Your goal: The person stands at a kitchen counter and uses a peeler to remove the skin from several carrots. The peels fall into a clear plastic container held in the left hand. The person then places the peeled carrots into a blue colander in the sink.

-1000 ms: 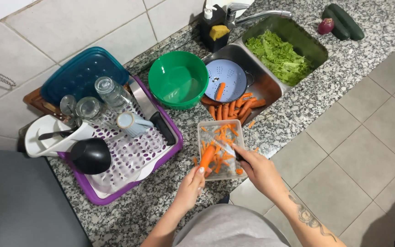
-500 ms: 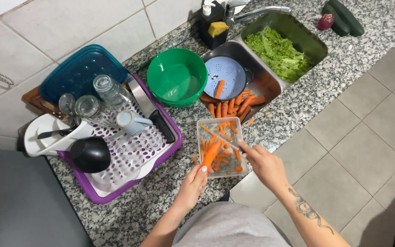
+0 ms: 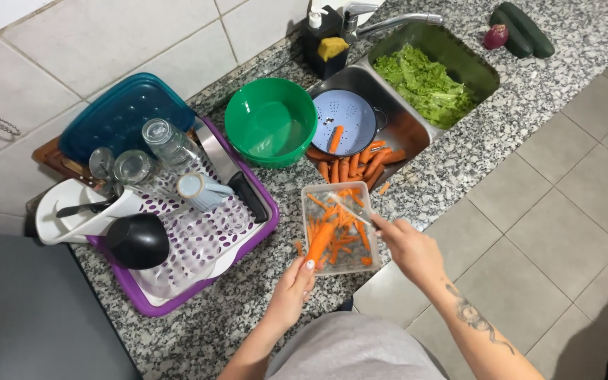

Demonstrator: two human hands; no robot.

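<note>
Left hand (image 3: 291,287) grips carrot (image 3: 319,243) over clear tray (image 3: 338,226); right hand (image 3: 409,248) pinches peeler (image 3: 352,212) above it.

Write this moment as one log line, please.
left hand: holds carrot | right hand: holds peeler | over clear tray

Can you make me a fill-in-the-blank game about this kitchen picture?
1. The left hand holds an orange ____ over the clear tray.
2. The big round bowl beside the sink is the colour ____.
3. The leafy lettuce lies in the ____.
4. The right hand holds a thin peeler over the clear ____.

Missing words: carrot; green; sink; tray
</note>
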